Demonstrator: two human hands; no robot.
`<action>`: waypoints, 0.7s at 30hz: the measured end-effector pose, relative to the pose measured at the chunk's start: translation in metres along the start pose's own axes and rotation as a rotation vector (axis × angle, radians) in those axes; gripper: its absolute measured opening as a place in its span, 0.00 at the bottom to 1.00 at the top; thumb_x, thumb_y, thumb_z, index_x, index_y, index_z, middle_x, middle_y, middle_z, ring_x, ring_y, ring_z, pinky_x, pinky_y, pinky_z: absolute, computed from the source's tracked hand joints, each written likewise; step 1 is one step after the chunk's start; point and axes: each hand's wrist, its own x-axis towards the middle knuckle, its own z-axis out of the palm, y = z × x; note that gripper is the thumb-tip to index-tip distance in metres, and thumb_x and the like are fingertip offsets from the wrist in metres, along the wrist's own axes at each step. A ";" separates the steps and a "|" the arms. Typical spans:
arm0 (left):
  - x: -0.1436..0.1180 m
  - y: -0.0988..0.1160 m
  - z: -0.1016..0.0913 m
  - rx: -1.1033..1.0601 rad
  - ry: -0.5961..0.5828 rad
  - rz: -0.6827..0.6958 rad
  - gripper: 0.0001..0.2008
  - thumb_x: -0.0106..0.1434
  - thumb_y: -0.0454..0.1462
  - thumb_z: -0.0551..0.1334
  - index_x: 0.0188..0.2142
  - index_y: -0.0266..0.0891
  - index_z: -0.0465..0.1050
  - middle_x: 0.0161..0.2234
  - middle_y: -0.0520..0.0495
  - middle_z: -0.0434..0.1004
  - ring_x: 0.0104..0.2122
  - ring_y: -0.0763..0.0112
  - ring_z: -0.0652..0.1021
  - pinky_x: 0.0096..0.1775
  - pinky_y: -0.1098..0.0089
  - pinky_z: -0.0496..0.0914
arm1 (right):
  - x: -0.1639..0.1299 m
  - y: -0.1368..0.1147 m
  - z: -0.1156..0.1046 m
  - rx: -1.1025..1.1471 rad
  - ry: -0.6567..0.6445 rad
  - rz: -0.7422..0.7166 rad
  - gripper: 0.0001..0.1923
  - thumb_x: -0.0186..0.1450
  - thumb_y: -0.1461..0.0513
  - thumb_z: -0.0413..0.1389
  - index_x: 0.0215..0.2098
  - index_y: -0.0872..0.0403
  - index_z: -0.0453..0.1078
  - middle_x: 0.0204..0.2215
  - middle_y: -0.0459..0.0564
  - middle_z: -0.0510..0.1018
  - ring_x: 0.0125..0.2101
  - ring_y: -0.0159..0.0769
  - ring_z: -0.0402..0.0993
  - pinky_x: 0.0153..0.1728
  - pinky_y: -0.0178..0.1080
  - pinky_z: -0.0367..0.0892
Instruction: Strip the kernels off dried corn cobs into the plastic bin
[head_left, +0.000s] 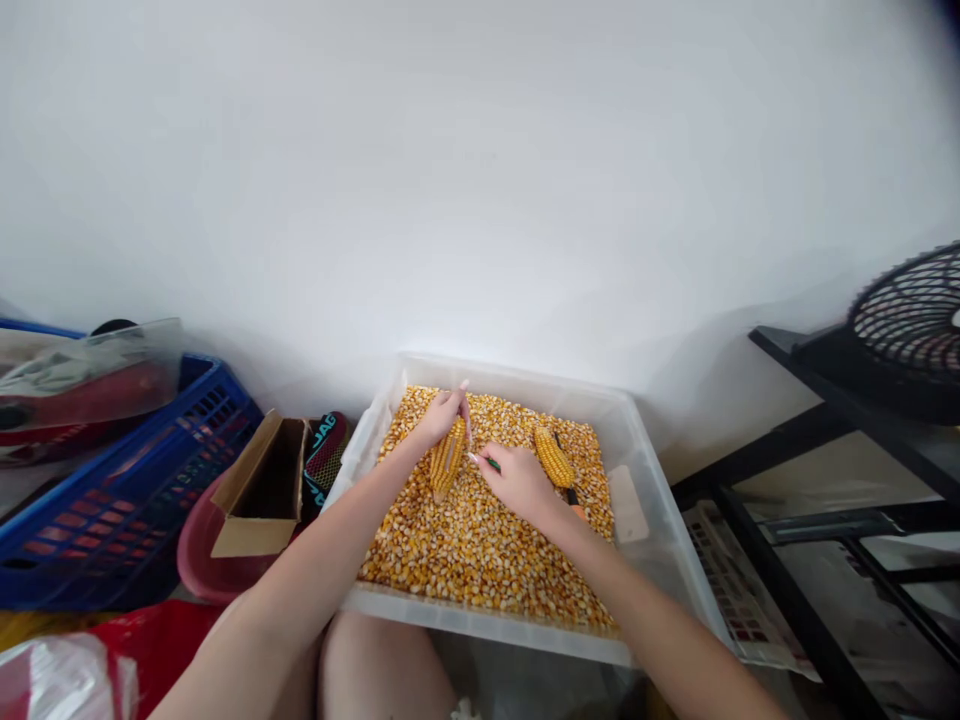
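Note:
My left hand [448, 412] is closed round the upper end of a yellow corn cob [447, 462]. A strip along this cob looks bare of kernels. To its right, my right hand [519, 482] is closed on a small green tool [493, 464]; most of the tool is hidden in the fingers. Both hands are over a clear plastic bin [487, 618] that holds a thick layer of loose corn kernels [480, 550]. A second corn cob [553, 458] lies on the kernels beyond my right hand. Beside it shows part of a black and orange tool [576, 506].
To the left stand a blue plastic crate [142, 460] with bagged items, a pink basin [196, 555], an open cardboard box [262, 490] and a dark shoe [327, 450]. A black metal rack [780, 560] bearing a fan [911, 315] stands right. Behind the bin rises a white wall [480, 200].

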 end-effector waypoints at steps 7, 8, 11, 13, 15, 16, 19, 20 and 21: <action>0.010 -0.021 -0.008 -0.089 0.153 -0.059 0.23 0.60 0.50 0.45 0.17 0.39 0.61 0.10 0.52 0.63 0.13 0.70 0.69 0.23 0.69 0.64 | -0.001 -0.009 0.016 -0.113 -0.280 0.001 0.13 0.66 0.59 0.42 0.37 0.54 0.67 0.31 0.51 0.76 0.29 0.33 0.71 0.28 0.33 0.54; 0.012 -0.026 -0.010 -0.098 0.191 -0.063 0.22 0.60 0.49 0.45 0.18 0.39 0.62 0.10 0.51 0.63 0.14 0.70 0.69 0.24 0.68 0.64 | -0.001 -0.009 0.017 -0.129 -0.285 0.003 0.14 0.67 0.59 0.41 0.37 0.55 0.66 0.31 0.52 0.76 0.29 0.33 0.71 0.28 0.33 0.54; 0.016 -0.037 -0.015 -0.147 0.275 -0.094 0.20 0.59 0.47 0.46 0.19 0.39 0.64 0.09 0.51 0.63 0.15 0.67 0.70 0.24 0.68 0.64 | 0.000 -0.009 0.018 -0.155 -0.290 -0.023 0.14 0.67 0.59 0.41 0.37 0.54 0.66 0.30 0.51 0.76 0.29 0.33 0.71 0.27 0.33 0.54; 0.018 -0.042 -0.018 -0.196 0.304 -0.127 0.19 0.59 0.46 0.46 0.19 0.39 0.63 0.10 0.51 0.63 0.15 0.67 0.70 0.23 0.68 0.64 | 0.000 -0.009 0.019 -0.170 -0.288 -0.042 0.14 0.66 0.59 0.41 0.36 0.54 0.66 0.30 0.50 0.76 0.28 0.33 0.72 0.26 0.33 0.53; 0.019 -0.047 -0.019 -0.224 0.323 -0.151 0.19 0.59 0.47 0.46 0.19 0.40 0.62 0.10 0.51 0.64 0.15 0.67 0.70 0.22 0.68 0.64 | -0.001 -0.009 0.021 -0.191 -0.287 -0.040 0.14 0.66 0.58 0.41 0.36 0.53 0.67 0.29 0.50 0.76 0.28 0.34 0.72 0.26 0.33 0.53; 0.020 -0.049 -0.020 -0.226 0.331 -0.156 0.19 0.59 0.47 0.46 0.18 0.40 0.62 0.10 0.51 0.64 0.15 0.68 0.70 0.22 0.68 0.64 | -0.001 -0.010 0.022 -0.198 -0.286 -0.034 0.14 0.66 0.58 0.41 0.36 0.53 0.67 0.29 0.50 0.77 0.28 0.34 0.72 0.26 0.33 0.53; 0.021 -0.053 -0.022 -0.220 0.353 -0.155 0.19 0.58 0.47 0.45 0.19 0.40 0.62 0.10 0.51 0.64 0.14 0.68 0.70 0.22 0.69 0.64 | -0.002 -0.012 0.025 -0.193 -0.280 -0.006 0.14 0.67 0.59 0.40 0.37 0.54 0.66 0.29 0.51 0.77 0.29 0.34 0.72 0.26 0.33 0.54; 0.021 -0.053 -0.022 -0.222 0.356 -0.156 0.19 0.58 0.47 0.46 0.19 0.40 0.62 0.10 0.51 0.64 0.14 0.68 0.70 0.22 0.69 0.64 | -0.003 -0.012 0.026 -0.185 -0.275 0.002 0.14 0.67 0.59 0.40 0.37 0.54 0.66 0.30 0.51 0.77 0.29 0.34 0.72 0.27 0.33 0.54; 0.021 -0.053 -0.022 -0.227 0.357 -0.158 0.18 0.58 0.47 0.45 0.19 0.40 0.62 0.10 0.51 0.64 0.14 0.68 0.70 0.21 0.69 0.63 | -0.003 -0.013 0.027 -0.177 -0.271 0.006 0.14 0.67 0.59 0.40 0.37 0.54 0.66 0.30 0.51 0.77 0.29 0.33 0.72 0.27 0.34 0.54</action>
